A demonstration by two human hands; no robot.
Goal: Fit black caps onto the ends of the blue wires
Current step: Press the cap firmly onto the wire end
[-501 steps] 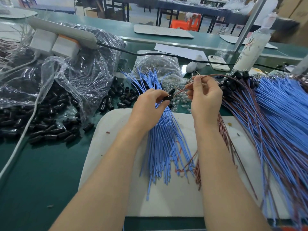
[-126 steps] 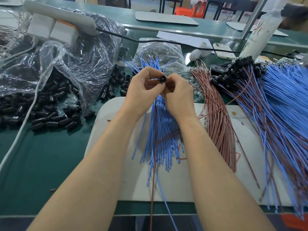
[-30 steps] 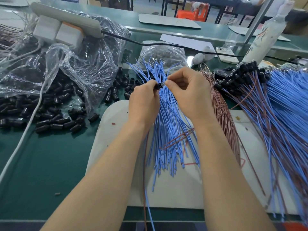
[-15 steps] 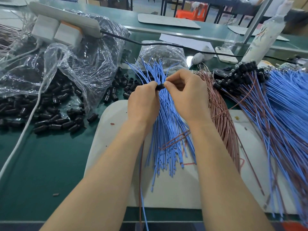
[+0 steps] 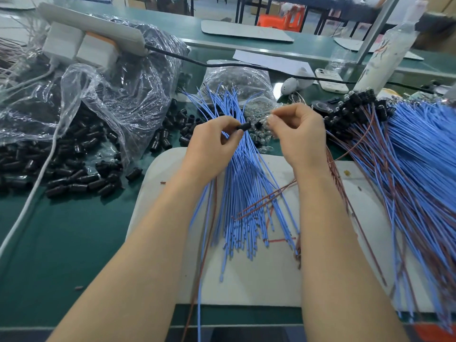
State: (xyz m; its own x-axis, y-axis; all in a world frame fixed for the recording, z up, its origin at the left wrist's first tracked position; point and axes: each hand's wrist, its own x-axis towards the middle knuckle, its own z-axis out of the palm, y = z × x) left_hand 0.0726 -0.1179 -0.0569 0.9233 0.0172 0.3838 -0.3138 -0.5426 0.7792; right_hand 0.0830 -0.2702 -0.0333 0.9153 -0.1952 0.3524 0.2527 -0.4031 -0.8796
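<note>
Black cap (image 5: pixel 243 126): pinched between thumb and forefinger of the left hand (image 5: pixel 212 149), held just above the far part of the loose blue wires (image 5: pixel 246 198).

Right hand (image 5: pixel 298 137): just beside the cap, not touching it. Its fingers are curled, thumb and forefinger pressed together. Whether they hold something small, I cannot tell.

One blue lead (image 5: pixel 199 280) and a brown one run from under the left hand over the near edge of the white board (image 5: pixel 246 292). This is probably the pair in work, and its cap does not look seated yet.

Progress, judged from the piles:
- Done: a big sheaf of capped wires (image 5: pixel 419 149) lies to the right, its caps clustered at the far end.
- Left: the centre bundle on the board, several dozen wires with bare ends.
- Supply: spare caps (image 5: pixel 74 174) spill from a clear plastic bag (image 5: pixel 118 95) on the green bench (image 5: pixel 61 243) to the left. There are plenty.

Estimate: well past halfway.
</note>
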